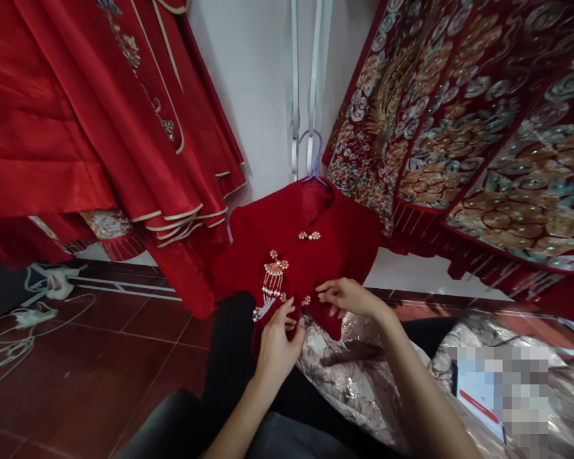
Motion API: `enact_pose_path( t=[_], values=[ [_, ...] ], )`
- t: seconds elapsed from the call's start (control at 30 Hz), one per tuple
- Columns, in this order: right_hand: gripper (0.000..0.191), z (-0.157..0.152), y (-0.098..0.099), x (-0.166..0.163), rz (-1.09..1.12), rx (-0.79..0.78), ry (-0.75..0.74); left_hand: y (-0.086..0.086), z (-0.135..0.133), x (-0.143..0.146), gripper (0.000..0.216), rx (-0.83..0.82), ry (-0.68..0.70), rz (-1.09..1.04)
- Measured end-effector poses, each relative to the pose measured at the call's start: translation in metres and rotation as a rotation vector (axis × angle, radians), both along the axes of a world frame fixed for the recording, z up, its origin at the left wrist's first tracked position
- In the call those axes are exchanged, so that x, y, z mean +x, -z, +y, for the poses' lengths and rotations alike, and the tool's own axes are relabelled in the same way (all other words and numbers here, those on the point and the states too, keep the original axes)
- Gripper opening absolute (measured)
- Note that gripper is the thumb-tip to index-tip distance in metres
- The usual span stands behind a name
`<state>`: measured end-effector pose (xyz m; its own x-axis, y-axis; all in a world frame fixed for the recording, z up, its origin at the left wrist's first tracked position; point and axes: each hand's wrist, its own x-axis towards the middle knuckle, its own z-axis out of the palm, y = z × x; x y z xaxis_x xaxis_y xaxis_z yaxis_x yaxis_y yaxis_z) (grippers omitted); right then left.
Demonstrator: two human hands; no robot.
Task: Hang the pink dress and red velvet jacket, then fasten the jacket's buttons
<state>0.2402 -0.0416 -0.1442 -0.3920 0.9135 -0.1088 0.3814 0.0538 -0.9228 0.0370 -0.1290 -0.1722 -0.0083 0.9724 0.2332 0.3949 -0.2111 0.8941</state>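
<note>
A dark red velvet jacket [349, 236] with a stand collar hangs in front of me on a purple hanger [317, 155]. Its collar fastener [309, 236], of beaded flowers, is joined, while the front edges part lower down. A fan-shaped beaded tassel ornament [273, 277] sits on the left side of the chest. My left hand [278, 335] has its fingers and thumb closed at the lower front edge, by a small flower button. Opposite, my right hand [347, 296] rests on the cloth with loosely bent, parted fingers, near another flower button [307, 300].
Red satin garments [138, 127] hang at left, and heavily embroidered red ones [440, 127] at right. White metal poles [294, 76] stand behind the hanger. Shiny pale brocade [344, 376] covers part of my lap, with a phone-like screen [478, 395] on it. White cables [9, 344] lie on the tiled floor.
</note>
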Motion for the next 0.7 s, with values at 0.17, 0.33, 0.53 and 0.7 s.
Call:
enact_pose_path(
  t=[0.17, 0.33, 0.53, 0.7],
  values=[
    [0.022, 0.004, 0.017, -0.022, 0.057, 0.0, -0.063, -0.004, 0.006, 0.002, 0.05, -0.129, -0.012, -0.219],
    [0.022, 0.007, 0.031, -0.034, 0.053, 0.086, -0.105, -0.002, 0.003, 0.008, 0.056, -0.233, -0.037, -0.347],
    [0.021, 0.009, 0.03, -0.036, 0.053, 0.223, -0.108, -0.003, -0.001, 0.007, 0.059, -0.263, -0.111, -0.42],
    [0.021, 0.006, 0.019, -0.032, 0.094, 0.232, -0.131, -0.005, 0.007, -0.001, 0.054, -0.295, -0.152, -0.544]
  ],
)
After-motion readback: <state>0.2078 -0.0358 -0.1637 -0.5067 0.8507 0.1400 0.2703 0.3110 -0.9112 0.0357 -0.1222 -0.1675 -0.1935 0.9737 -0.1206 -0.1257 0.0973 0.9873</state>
